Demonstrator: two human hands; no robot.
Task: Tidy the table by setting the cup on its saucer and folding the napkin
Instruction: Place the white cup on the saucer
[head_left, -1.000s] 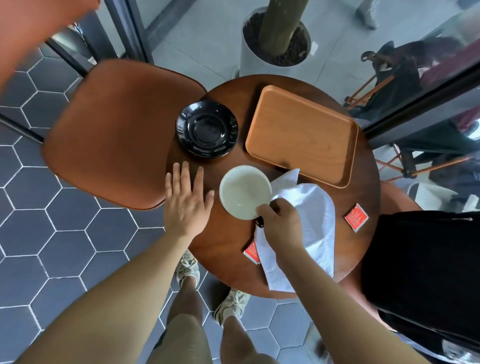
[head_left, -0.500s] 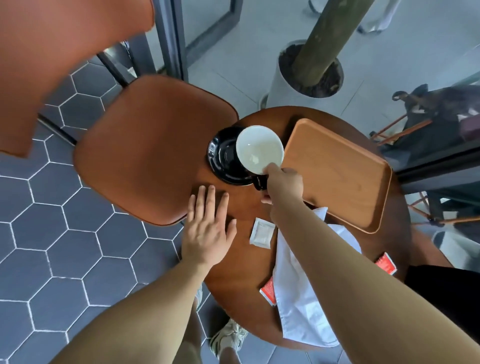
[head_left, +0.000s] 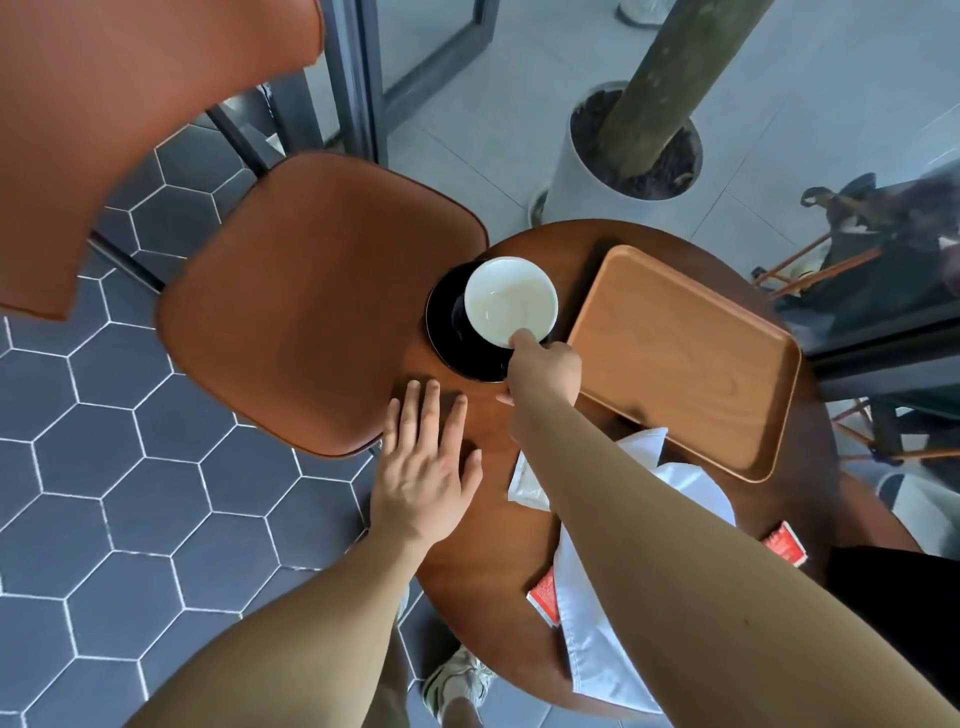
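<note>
Right hand (head_left: 545, 370) is gripping the cup (head_left: 509, 304) by its near side over the saucer (head_left: 445, 338); left hand (head_left: 426, 467) is lying flat on the worktop (head_left: 485, 551).

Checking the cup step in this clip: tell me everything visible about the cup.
The cup is round, glossy like ceramic, white inside, dark outside, upright and seemingly empty. It is over the black saucer, left of the wooden tray. The right hand grips its near side, a fingertip on the rim. Whether it rests on the saucer is unclear.
</note>
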